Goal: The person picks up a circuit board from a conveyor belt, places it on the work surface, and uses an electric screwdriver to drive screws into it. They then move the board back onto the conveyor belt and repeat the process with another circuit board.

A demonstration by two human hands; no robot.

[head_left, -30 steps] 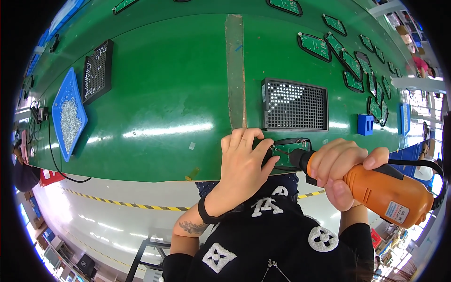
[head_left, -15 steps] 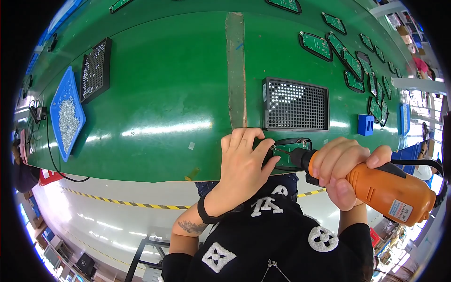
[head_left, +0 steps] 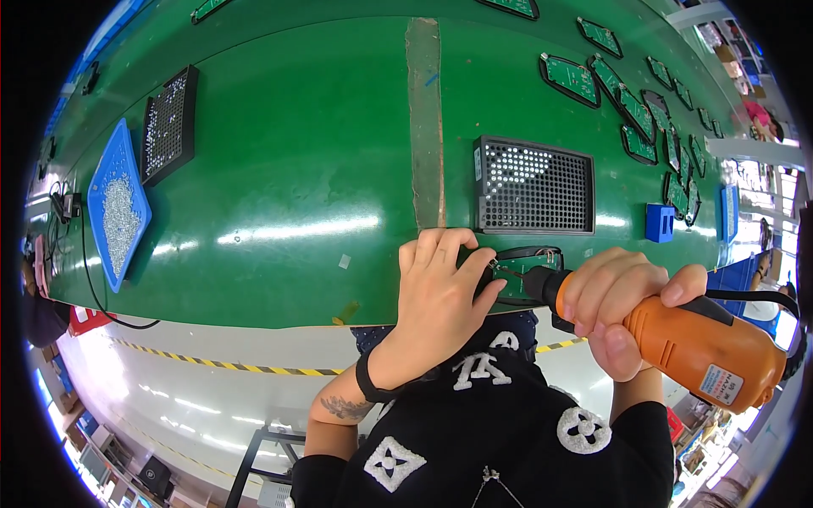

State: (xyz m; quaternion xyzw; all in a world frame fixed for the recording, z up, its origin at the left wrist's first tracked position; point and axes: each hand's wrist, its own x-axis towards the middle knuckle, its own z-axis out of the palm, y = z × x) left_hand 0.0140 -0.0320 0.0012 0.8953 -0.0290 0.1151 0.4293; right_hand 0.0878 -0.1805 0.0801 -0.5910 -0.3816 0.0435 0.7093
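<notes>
My right hand [head_left: 616,309] is wrapped round an orange electric screwdriver [head_left: 690,343], which lies nearly level with its black nose to the left. Its thin bit reaches over a green circuit board [head_left: 529,269] in a black frame at the table's near edge. The bit's tip is close to the fingers of my left hand [head_left: 440,275]. That hand grips the left end of the framed board, with thumb and forefinger near the tip. My left palm and fingers hide this end, so any screw under the bit cannot be made out.
Just beyond the board stands a black screw tray [head_left: 542,222], partly filled. Blue block [head_left: 659,223] sits to its right, below several framed boards [head_left: 633,110]. At the far left are a blue bin [head_left: 100,182] of small screws and another black tray [head_left: 188,118].
The screwdriver's rear end has dipped slightly while its bit stays at the same spot on the board. My left hand has hardly moved.
</notes>
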